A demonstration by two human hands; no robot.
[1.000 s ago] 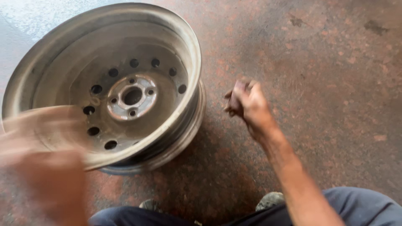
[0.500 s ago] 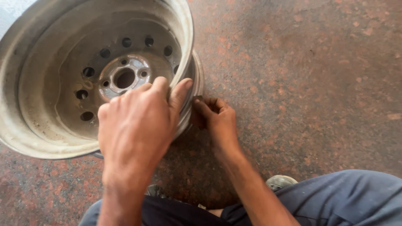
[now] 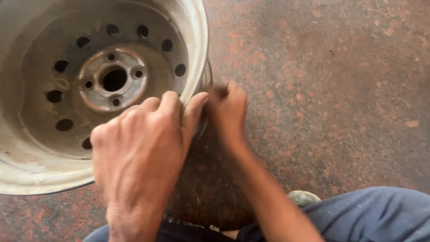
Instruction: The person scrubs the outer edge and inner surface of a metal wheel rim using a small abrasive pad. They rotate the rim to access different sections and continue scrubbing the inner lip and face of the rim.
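While your left hand (image 3: 143,148) grips the rim (image 3: 199,54) at its right edge, your right hand (image 3: 228,110), blurred, touches the rim's outer side; its grip unclear.

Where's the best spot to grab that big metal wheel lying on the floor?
Probably the upturned rim edge of the steel wheel rim, from the near right side, as the left hand does: its fingers hook over that thin lip. The right hand is at the outer side beside it. The bowl-shaped inside offers no handle.
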